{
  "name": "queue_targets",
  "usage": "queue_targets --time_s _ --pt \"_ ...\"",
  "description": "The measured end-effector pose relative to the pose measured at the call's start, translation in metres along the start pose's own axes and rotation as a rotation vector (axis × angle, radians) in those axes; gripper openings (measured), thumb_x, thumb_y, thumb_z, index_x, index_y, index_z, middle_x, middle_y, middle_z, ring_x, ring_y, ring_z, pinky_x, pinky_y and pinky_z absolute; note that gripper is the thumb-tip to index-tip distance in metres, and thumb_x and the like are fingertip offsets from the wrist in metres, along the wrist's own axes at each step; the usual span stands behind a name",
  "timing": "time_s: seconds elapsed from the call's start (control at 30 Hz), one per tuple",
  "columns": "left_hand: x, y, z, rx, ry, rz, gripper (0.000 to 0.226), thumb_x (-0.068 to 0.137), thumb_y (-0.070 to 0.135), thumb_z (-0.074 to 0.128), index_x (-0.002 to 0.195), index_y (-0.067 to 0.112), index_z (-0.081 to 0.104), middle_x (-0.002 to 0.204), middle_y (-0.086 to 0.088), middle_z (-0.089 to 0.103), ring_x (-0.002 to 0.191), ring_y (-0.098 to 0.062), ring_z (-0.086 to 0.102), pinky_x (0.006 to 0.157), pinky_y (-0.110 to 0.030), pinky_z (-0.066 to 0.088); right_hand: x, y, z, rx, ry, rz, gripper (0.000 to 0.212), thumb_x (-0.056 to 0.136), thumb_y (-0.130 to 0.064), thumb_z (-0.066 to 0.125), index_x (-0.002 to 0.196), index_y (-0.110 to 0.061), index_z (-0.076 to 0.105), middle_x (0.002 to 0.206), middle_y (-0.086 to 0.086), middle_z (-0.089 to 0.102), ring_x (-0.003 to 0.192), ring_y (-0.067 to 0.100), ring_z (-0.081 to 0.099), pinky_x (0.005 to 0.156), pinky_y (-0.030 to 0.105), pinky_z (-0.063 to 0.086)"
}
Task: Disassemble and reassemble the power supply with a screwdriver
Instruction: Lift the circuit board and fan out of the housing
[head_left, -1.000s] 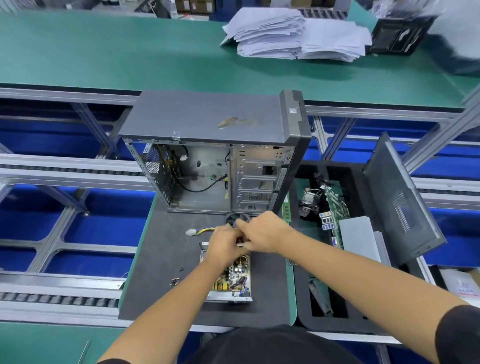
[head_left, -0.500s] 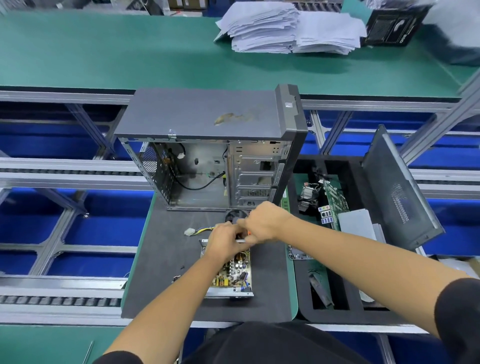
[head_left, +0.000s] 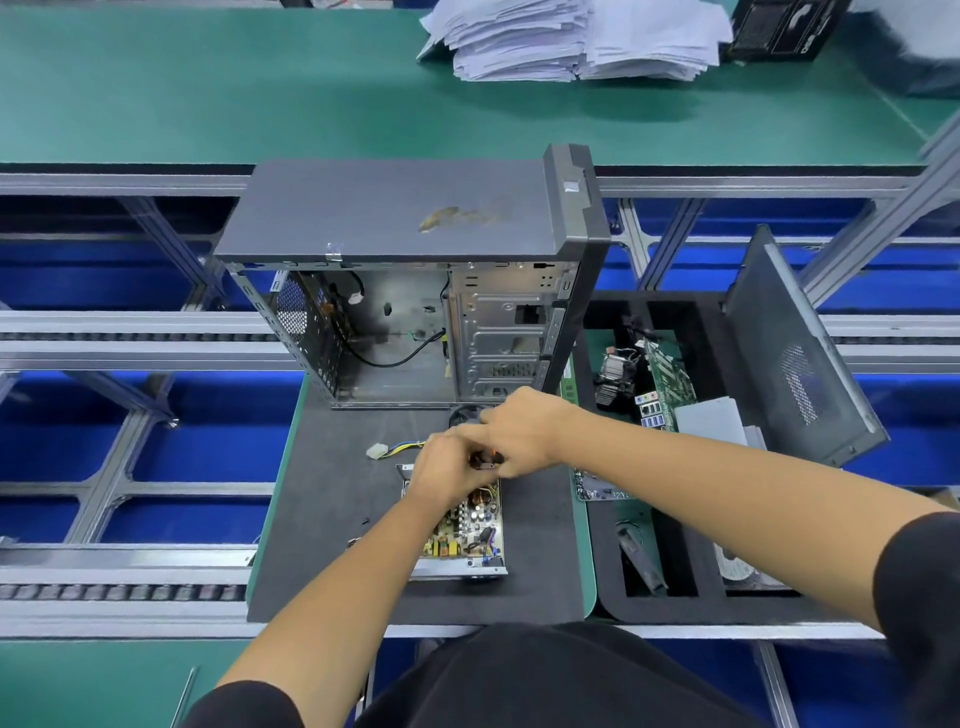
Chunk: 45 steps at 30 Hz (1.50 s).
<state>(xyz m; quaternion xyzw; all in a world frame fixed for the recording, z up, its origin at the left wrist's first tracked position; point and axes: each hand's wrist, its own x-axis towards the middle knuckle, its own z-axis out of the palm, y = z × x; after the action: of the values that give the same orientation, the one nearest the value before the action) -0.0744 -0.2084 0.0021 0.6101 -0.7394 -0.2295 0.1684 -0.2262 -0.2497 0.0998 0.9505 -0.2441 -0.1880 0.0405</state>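
The opened power supply (head_left: 467, 535) lies on the dark mat (head_left: 332, 519), its circuit board bare in a metal tray. Above its far end my left hand (head_left: 449, 467) and my right hand (head_left: 524, 431) meet. My right hand grips a screwdriver with an orange and black handle (head_left: 488, 458), only partly seen between the fingers. My left hand curls its fingers at the tool's tip end; what it pinches is hidden. A black fan (head_left: 465, 415) peeks out behind the hands. A white plug with coloured wires (head_left: 378, 450) trails to the left.
An open computer case (head_left: 415, 291) stands at the mat's far edge. To the right, a black foam tray (head_left: 602, 582) holds a motherboard (head_left: 660, 384), a cooler and a leaning side panel (head_left: 795, 353). Paper stacks (head_left: 571, 39) lie on the far green bench.
Both hands stay together over the power supply's far end with only slight shifts of the fingers. The camera has tilted a little.
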Motion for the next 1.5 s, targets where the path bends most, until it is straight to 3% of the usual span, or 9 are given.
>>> queue_targets --time_s 0.13,0.3,0.43,0.6,0.8,0.97,1.07,1.23,1.5 --pt "-0.005 0.002 -0.003 -0.084 0.051 0.088 0.033 0.064 0.041 0.093 0.086 0.035 0.069 0.068 0.017 0.058 0.070 -0.022 0.062 0.062 -0.036 0.050 -0.003 0.007 -0.003 -0.022 0.029 -0.132 0.030 0.096 -0.025 0.055 0.126 -0.022 0.050 0.096 0.004 0.063 0.072 0.027 0.061 0.051 0.033 0.026" --pt "0.000 -0.002 -0.001 0.041 -0.044 0.036 0.038 0.072 0.057 0.081 0.092 0.027 0.072 0.083 -0.002 0.066 0.086 -0.021 0.060 0.067 -0.032 0.035 0.000 0.001 -0.002 0.008 -0.056 0.080 0.029 0.095 -0.040 0.046 0.103 -0.017 0.061 0.064 0.000 0.051 0.060 0.025 0.054 0.048 0.031 0.024" --pt "0.000 0.000 -0.001 0.018 -0.029 0.016 0.023 0.073 0.046 0.082 0.078 0.026 0.072 0.076 0.009 0.067 0.080 -0.017 0.063 0.062 -0.028 0.032 -0.001 0.005 -0.003 0.019 -0.002 0.041 0.044 0.091 -0.053 0.049 0.119 -0.019 0.047 0.076 0.001 0.055 0.054 0.023 0.046 0.047 0.030 0.027" --pt "-0.004 0.002 -0.003 -0.059 0.022 0.083 0.028 0.068 0.042 0.090 0.087 0.035 0.072 0.067 0.021 0.056 0.075 -0.018 0.059 0.064 -0.030 0.038 -0.007 0.013 -0.008 -0.035 -0.014 -0.122 0.032 0.090 -0.021 0.062 0.120 -0.023 0.052 0.092 0.002 0.063 0.059 0.022 0.049 0.045 0.030 0.020" --pt "-0.002 0.000 -0.002 0.032 -0.038 0.062 0.028 0.075 0.050 0.082 0.087 0.027 0.075 0.077 0.005 0.065 0.085 -0.021 0.060 0.066 -0.031 0.032 0.002 0.003 -0.010 -0.073 -0.121 0.077 0.037 0.095 -0.043 0.043 0.089 -0.016 0.066 0.073 0.001 0.064 0.055 0.022 0.053 0.047 0.028 0.029" --pt "-0.002 0.003 -0.005 -0.042 0.001 0.028 0.024 0.068 0.042 0.088 0.083 0.030 0.075 0.072 0.015 0.065 0.076 -0.016 0.062 0.063 -0.031 0.043 -0.002 0.014 -0.010 -0.033 -0.067 -0.126 0.037 0.090 -0.035 0.060 0.124 -0.022 0.049 0.095 0.001 0.061 0.066 0.024 0.053 0.054 0.034 0.040" --pt "-0.003 0.003 -0.004 -0.025 -0.012 0.046 0.030 0.069 0.043 0.088 0.095 0.034 0.076 0.078 0.016 0.064 0.080 -0.020 0.063 0.069 -0.035 0.050 -0.002 0.014 -0.008 -0.042 -0.056 -0.138 0.027 0.094 -0.021 0.057 0.121 -0.022 0.053 0.095 0.003 0.065 0.067 0.023 0.054 0.052 0.034 0.037" --pt "-0.001 0.001 -0.002 0.053 -0.058 -0.005 0.030 0.074 0.051 0.081 0.092 0.027 0.074 0.086 -0.001 0.067 0.087 -0.021 0.061 0.067 -0.031 0.035 0.004 0.004 -0.005 -0.003 -0.130 0.094 0.037 0.097 -0.043 0.041 0.100 -0.015 0.065 0.085 0.006 0.070 0.066 0.027 0.059 0.049 0.030 0.031" --pt "-0.003 0.002 -0.003 0.009 -0.016 0.046 0.028 0.070 0.042 0.087 0.096 0.034 0.076 0.078 0.011 0.067 0.081 -0.020 0.062 0.069 -0.034 0.049 -0.007 0.013 -0.010 -0.031 -0.061 -0.139 0.030 0.094 -0.024 0.060 0.123 -0.024 0.051 0.094 0.003 0.065 0.065 0.023 0.053 0.046 0.029 0.024"
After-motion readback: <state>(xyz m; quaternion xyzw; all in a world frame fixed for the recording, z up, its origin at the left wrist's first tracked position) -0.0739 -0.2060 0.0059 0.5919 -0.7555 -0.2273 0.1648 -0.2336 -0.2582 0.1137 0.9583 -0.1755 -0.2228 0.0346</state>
